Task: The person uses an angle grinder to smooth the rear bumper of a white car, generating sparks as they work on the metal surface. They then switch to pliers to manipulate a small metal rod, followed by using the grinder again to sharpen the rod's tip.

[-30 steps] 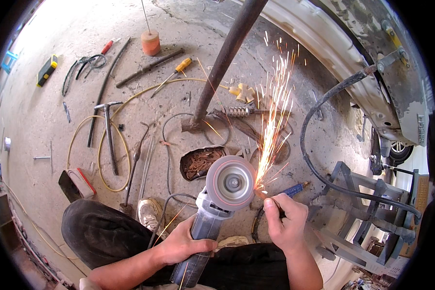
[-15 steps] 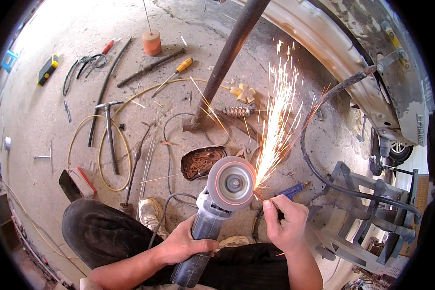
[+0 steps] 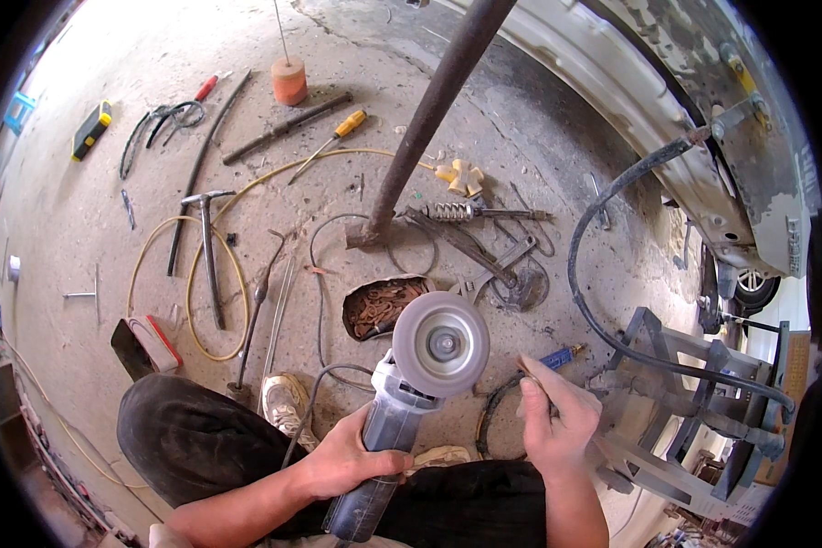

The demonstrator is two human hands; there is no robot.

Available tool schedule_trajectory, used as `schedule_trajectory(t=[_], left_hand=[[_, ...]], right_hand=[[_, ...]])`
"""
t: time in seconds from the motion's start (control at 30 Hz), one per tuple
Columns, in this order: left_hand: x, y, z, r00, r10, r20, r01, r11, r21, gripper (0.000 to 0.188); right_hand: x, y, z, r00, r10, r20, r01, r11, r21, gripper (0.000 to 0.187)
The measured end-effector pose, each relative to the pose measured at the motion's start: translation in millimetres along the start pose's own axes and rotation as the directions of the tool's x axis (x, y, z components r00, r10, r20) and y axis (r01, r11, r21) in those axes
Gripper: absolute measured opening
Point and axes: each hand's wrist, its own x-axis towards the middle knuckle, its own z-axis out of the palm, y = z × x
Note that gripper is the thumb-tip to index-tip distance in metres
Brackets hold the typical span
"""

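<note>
My left hand (image 3: 352, 461) is wrapped round the grey body of an angle grinder (image 3: 384, 447), held upright in front of my lap. Its round grinding disc (image 3: 461, 370) faces me, and no sparks come off it. A little to the right of the disc, my right hand (image 3: 562, 425), slightly blurred, pinches a small rusty metal piece (image 3: 521, 363). Most of that piece is hidden by the fingers, and it is apart from the disc. Just beyond the disc lies an open container (image 3: 345, 315) full of small rusty metal pieces.
A dark metal pipe (image 3: 429, 119) slants up from the floor ahead. Around it lie an adjustable wrench (image 3: 511, 262), a hammer (image 3: 212, 260), a yellow-handled screwdriver (image 3: 347, 124) and a yellow cord (image 3: 192, 301). To the right are a black hose (image 3: 580, 274), a metal frame (image 3: 676, 347) and a vehicle panel (image 3: 603, 64).
The stream of sparks has stopped. My right hand has drawn away from the disc, to the right, with the small metal piece. My left hand and the grinder have barely moved.
</note>
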Motion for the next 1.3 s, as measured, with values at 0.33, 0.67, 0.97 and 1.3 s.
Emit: schedule_trajectory(t=[0.33, 0.67, 0.97, 1.3], left_hand=[[0, -4, 0, 0.999, 0.001, -0.05, 0.0, 0.999, 0.035, 0.054], [0, -3, 2, 1.0, 0.005, -0.021, -0.004, 1.0, 0.009, 0.054], [0, -2, 2, 1.0, 0.019, -0.014, -0.019, 1.0, 0.001, 0.052], [-1, -1, 1, 1.0, -0.015, -0.028, 0.015, 1.0, 0.018, 0.053]], right_hand=[[-2, 11, -7, 1.0, -0.002, -0.016, 0.005, 0.982, 0.191, 0.03], [-2, 2, 6, 0.96, 0.279, 0.024, -0.274, 0.919, 0.282, 0.012], [-1, 6, 9, 0.982, 0.187, 0.016, -0.186, 0.957, 0.222, 0.008], [-1, 9, 10, 0.989, 0.144, 0.026, -0.146, 0.967, 0.21, 0.008]])
